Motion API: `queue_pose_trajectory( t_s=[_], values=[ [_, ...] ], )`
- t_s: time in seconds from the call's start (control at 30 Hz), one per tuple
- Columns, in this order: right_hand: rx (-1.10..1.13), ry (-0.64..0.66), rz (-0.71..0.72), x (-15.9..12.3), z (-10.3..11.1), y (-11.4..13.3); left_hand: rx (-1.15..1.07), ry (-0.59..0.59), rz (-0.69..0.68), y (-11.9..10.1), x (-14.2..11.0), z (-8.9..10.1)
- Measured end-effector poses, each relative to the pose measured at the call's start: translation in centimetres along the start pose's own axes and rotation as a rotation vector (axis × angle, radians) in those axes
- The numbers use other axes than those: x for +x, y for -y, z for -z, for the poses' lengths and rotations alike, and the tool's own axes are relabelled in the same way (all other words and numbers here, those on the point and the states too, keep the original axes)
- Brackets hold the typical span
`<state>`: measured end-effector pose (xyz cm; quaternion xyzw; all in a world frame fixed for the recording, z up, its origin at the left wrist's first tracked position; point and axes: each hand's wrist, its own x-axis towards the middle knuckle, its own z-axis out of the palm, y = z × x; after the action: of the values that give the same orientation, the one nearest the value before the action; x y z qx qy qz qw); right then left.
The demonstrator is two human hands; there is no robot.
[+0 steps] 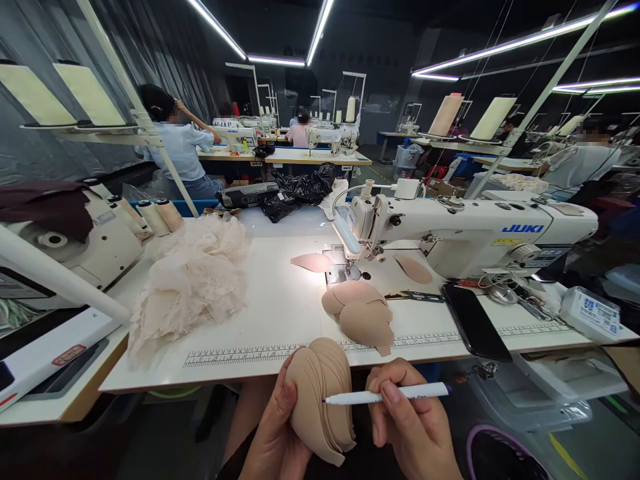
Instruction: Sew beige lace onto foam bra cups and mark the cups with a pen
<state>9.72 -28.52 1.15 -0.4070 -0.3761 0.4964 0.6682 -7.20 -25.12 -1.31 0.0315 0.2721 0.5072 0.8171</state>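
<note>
My left hand (277,433) grips a stack of beige foam cups (320,393) held below the table's front edge. My right hand (415,427) holds a white pen (385,395), its tip pointing left and touching the stack's edge. On the white sewing table (270,313) lies a small pile of more beige cups (360,313). Behind it stands a white JUKI sewing machine (470,233), with a single flat beige piece (313,262) by its needle.
A heap of cream lace fabric (190,280) lies on the left of the table. A black phone (475,323) and a small box (590,313) sit at right. Thread cones (155,217) and a black bag (295,190) stand behind. Other people work at distant machines.
</note>
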Motion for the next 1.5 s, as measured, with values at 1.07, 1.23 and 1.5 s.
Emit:
queue_pose_trajectory(
  t_s=[1.07, 1.23, 1.5],
  values=[
    [0.057, 0.046, 0.099, -0.4, 2.1, -0.5, -0.008, 0.666, 0.099, -1.3, 1.7, 3.1],
    [0.052, 0.027, 0.144, -0.8, 1.0, 0.1, 0.012, 0.696, 0.143, -1.5, 1.8, 3.3],
    [0.02, -0.009, 0.12, -0.9, 0.5, 0.6, 0.018, 0.68, 0.148, -1.5, 1.7, 3.5]
  ],
)
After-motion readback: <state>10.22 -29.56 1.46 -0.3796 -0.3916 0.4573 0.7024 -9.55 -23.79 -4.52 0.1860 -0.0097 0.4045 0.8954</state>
